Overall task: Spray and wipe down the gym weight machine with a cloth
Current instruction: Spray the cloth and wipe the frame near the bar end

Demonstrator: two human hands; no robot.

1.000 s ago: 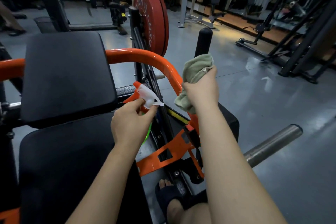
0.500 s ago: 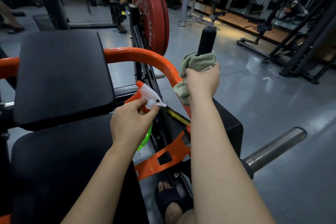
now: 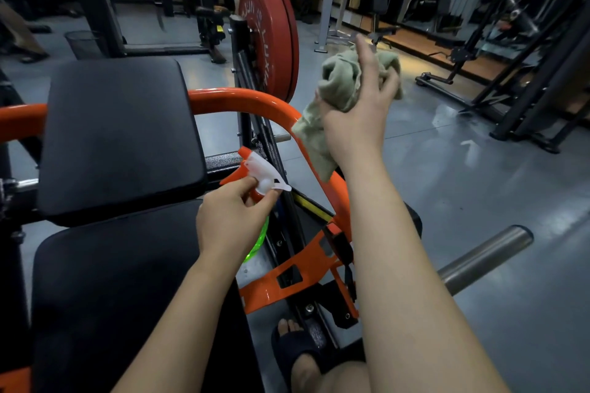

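Grey gym floor (image 3: 479, 201) fills the frame's right side. At centre the left hand (image 3: 230, 226) grips a spray bottle (image 3: 263, 171) beside the orange machine (image 3: 242, 100). Above it, the right hand (image 3: 354, 118) clutches a green cloth (image 3: 338, 80).

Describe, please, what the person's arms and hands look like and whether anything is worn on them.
The left forearm and right forearm are bare to the frame's edge; no sleeves show. The left hand and right hand wear no gloves; no watch, bracelet or ring is visible.
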